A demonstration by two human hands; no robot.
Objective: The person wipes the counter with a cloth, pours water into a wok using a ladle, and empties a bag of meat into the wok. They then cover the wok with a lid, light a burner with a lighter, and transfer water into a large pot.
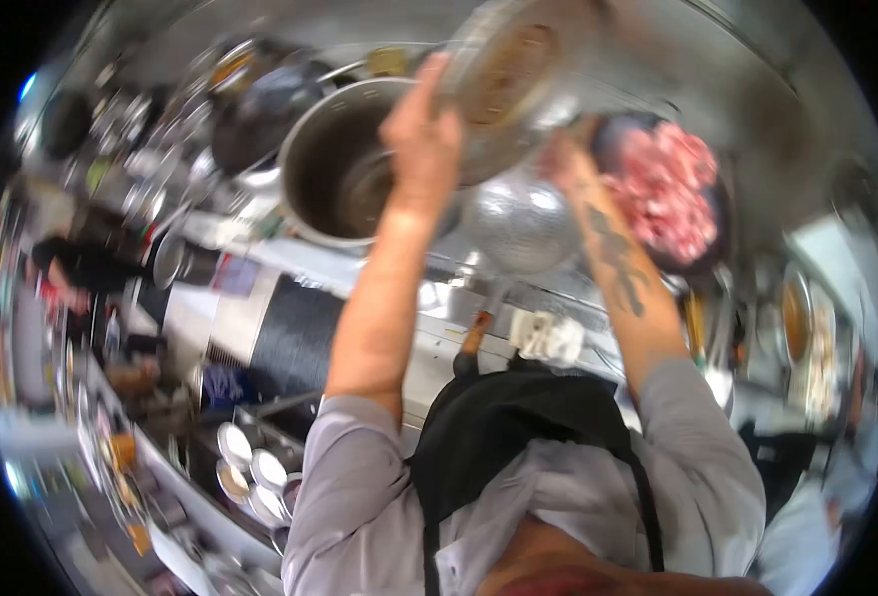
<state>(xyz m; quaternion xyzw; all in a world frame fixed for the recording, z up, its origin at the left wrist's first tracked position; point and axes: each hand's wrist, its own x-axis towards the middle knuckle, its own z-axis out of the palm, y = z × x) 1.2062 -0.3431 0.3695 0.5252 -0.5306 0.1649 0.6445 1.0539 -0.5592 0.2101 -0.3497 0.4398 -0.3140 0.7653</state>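
Note:
My left hand is raised with its fingers wrapped at the edge of a large round metal vessel, tilted, with a brown patch in its middle. Under the vessel's right side is my right hand, its fingers smeared by motion, so I cannot tell whether it grips the rim. A deep, wide metal pot stands behind my left wrist. Below the vessel lies a round silver strainer with a wooden-ended handle. Beside my right forearm is a dark pan heaped with raw meat chunks.
A white cloth rests on the counter edge near my apron. Tall handled utensils and a round container stand at the right. Pans and metalware crowd the upper left. Another person is at the far left, above white containers.

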